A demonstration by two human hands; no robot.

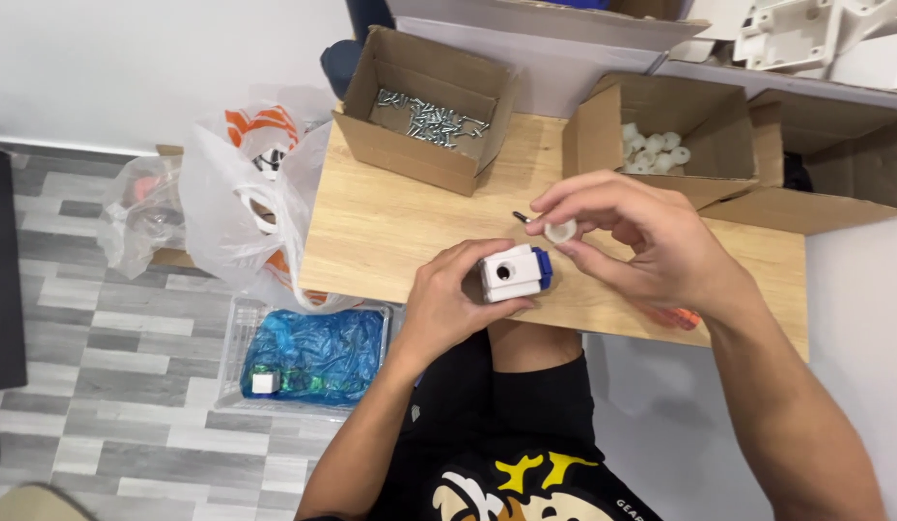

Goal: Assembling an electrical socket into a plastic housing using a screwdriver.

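- While the left hand (448,304) grips a small white plastic block (509,273) with a round hole in its near face, its fingers are curled narrowly around the block's left side and the thumb lies under its front edge.
- A blue part (542,266) sits on the block's right end, away from the left palm.
- Just above and to the right of that block, the right hand (641,246) pinches a small white ring-shaped piece (561,231) between thumb and forefinger; the other fingers are loosely bent behind it.
- The ring is close to the block but does not touch it.
- A short dark screw (521,216) shows just left of the right forefinger's tip; whether it is held or lies on the wood I cannot tell.
- Both hands hover over a light wooden table (390,232).
- Beyond the right hand stands an open cardboard box (704,130) holding more white rings (651,150).
- Beyond the left hand, farther back, another open cardboard box (410,145) holds silver screws (431,116).
- Under the right wrist an orange object (678,316) peeks out on the table.
- Left of the left forearm, down on the floor, lie a white plastic bag (246,207) and a clear tray (238,333) with blue wrapping (318,352).
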